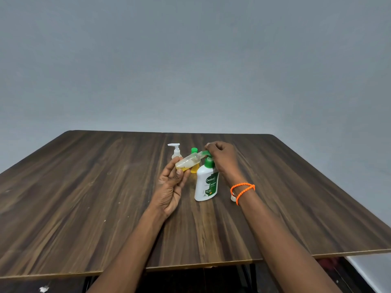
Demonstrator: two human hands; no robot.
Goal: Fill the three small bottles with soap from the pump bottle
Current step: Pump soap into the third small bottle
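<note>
A white pump bottle [206,182] with a green pump head stands on the wooden table [105,187]. My right hand [221,158] rests on top of its pump head, fingers curled over it. My left hand [172,182] holds a small clear bottle [189,161], tilted with its open neck at the green spout; a little yellow soap lies in it. Behind it stands a small bottle with a green cap [194,160] holding yellow soap, partly hidden. A small clear bottle with a white pump [175,150] stands further left.
A small white cap-like object [233,197] lies on the table beside my right wrist, half hidden by it. The table's front edge [190,265] runs close below my forearms. A grey wall rises behind the table.
</note>
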